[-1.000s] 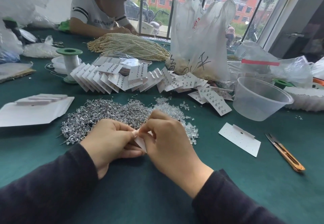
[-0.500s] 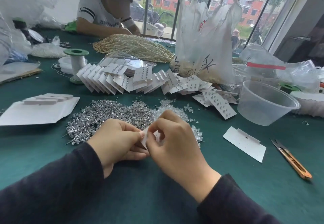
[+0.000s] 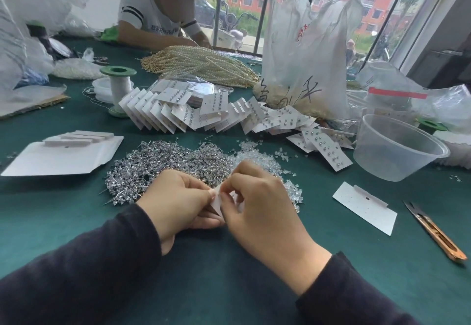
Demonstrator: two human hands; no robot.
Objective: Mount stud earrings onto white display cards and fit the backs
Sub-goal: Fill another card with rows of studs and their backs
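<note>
Bare left grip [image 3: 175,202], right grip [image 3: 262,212]; dark long sleeves [image 3: 76,273] reaching wrists.

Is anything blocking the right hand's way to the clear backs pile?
Nothing visible does. The clear backs pile lies directly beyond the right hand, partly hidden by it. That hand and the left hand both grip the white card.
</note>
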